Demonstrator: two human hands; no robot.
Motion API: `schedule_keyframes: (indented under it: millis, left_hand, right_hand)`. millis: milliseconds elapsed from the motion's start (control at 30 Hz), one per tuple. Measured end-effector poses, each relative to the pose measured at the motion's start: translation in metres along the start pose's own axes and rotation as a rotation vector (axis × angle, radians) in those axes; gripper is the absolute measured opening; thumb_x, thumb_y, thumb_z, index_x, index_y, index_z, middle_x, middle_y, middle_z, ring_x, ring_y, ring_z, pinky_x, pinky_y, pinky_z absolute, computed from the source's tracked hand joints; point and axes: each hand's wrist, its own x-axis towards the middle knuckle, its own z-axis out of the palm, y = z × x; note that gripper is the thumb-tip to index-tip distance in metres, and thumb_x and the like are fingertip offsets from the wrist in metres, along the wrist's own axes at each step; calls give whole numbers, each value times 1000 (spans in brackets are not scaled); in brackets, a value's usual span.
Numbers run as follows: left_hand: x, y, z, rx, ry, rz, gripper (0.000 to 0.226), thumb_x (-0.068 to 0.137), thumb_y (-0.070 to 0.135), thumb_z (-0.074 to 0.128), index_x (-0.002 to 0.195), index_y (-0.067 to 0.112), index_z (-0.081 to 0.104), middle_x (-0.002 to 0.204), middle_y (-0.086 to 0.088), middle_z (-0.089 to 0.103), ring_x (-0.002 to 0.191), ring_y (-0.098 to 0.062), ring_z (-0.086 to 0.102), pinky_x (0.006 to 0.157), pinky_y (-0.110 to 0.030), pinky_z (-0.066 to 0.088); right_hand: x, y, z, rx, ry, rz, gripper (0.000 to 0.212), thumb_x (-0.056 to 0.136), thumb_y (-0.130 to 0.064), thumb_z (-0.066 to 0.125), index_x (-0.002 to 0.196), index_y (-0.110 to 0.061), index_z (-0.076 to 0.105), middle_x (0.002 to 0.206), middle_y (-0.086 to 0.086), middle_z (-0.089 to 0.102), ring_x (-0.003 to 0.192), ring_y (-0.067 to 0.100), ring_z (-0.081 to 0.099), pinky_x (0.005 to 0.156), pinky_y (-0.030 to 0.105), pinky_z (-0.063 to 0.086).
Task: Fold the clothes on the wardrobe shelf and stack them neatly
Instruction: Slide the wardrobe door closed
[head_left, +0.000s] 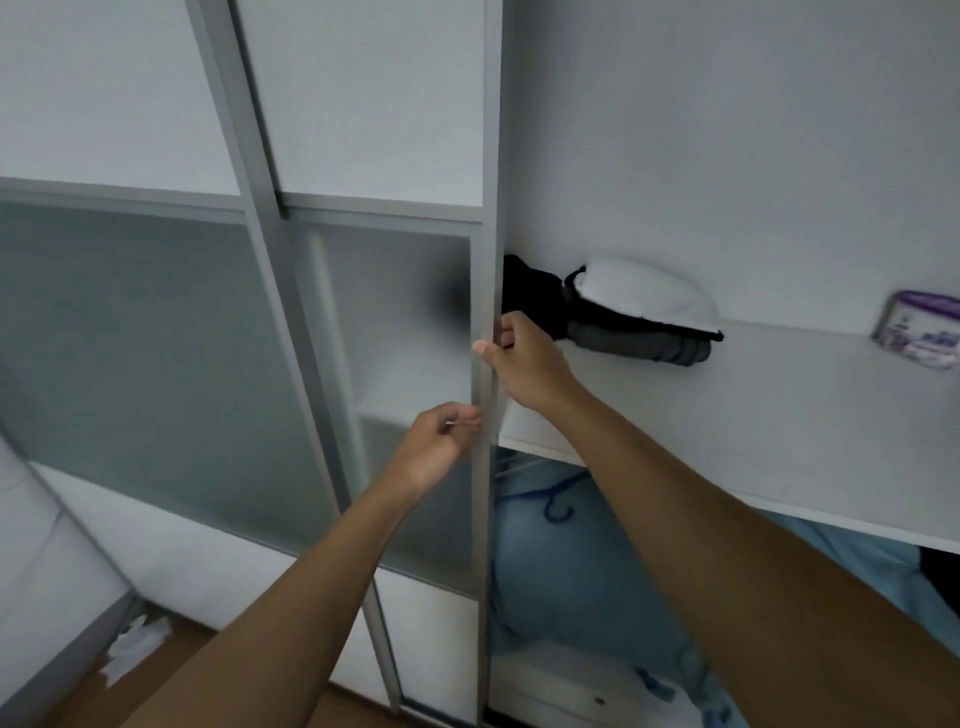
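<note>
Both hands close on the metal edge of a sliding wardrobe door (485, 312): the right hand (524, 358) wraps the frame from the open side, thumb pressed to its front, while the left hand (434, 449) pinches the same edge lower down, fingers curled tight. Just past the right hand, on the white wardrobe shelf (727, 405), lies a small heap of clothes (623, 317): a black piece against the door frame, a rolled dark grey one in front, a white one with black trim on top. A purple and white packet (917, 330) sits well apart at the far right of the shelf. Below the shelf hang pale blue garments (550, 561) and a blue hanger (556, 506).
</note>
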Motion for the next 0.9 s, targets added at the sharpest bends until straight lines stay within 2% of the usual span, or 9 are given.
schedule_keyframes:
  millis: [167,233,367,467,567,600,767,833,900]
  left_hand:
    - [-8,15,44,216,-186,207,50,88,-17,43,130,6,60,126,-7,64,114,-11,59,98,-14,45]
    - [-12,26,58,313,-154,362,56,86,-15,43,132,11,60,129,-2,60,117,-7,55,103,-17,42]
    - [-16,57,84,493,29,687,61,83,-10,51,140,13,53,138,-4,54,127,-13,47,110,-19,30]
    - [-16,85,99,643,114,891,67,77,-5,55,142,13,50,147,-4,48,138,-17,40,115,-34,25]
    - [-9,107,115,840,178,1058,64,78,5,55,141,12,50,156,-7,39,146,-23,32,117,-47,21]
    - [-5,113,121,913,195,1089,63,79,7,55,142,11,49,158,-9,35,149,-25,28,118,-50,19]
    - [5,139,172,1174,220,1225,66,86,16,52,150,15,39,165,-10,21,153,-28,15,119,-62,12]
    - [2,149,194,1184,205,1273,66,85,17,50,150,16,40,165,-9,21,153,-28,15,120,-60,12]
    - [-2,156,216,1194,184,1313,67,84,19,49,150,17,40,165,-8,21,153,-28,15,120,-58,11]
  right_hand:
    - [-35,36,-57,-41,42,26,30,94,-45,56,118,-27,53,104,-12,58,99,17,61,89,40,49]
    - [-50,50,-81,-53,72,27,31,96,-44,53,119,-25,54,108,-9,61,101,19,61,92,45,49]
    - [-80,82,-127,-37,105,50,32,99,-40,52,125,-23,55,117,-2,66,105,22,62,94,47,50]
    - [-100,107,-160,-26,163,61,26,100,-35,53,123,-24,58,109,-7,66,100,18,63,90,40,50]
    - [-119,129,-190,-28,246,99,3,99,-32,53,99,-33,56,90,-18,63,83,5,61,70,27,44]
    - [-124,135,-200,-29,273,118,5,98,-31,53,94,-33,56,88,-18,63,81,2,60,67,25,43]
    - [-155,165,-253,-43,335,192,8,101,-24,51,100,-21,58,91,-13,62,83,1,59,65,12,42]
    - [-168,177,-272,-70,372,204,8,102,-21,49,100,-21,57,92,-11,62,83,6,60,67,16,43]
    - [-180,189,-287,-111,426,235,12,103,-20,47,98,-13,56,91,-3,63,85,19,60,72,31,44]
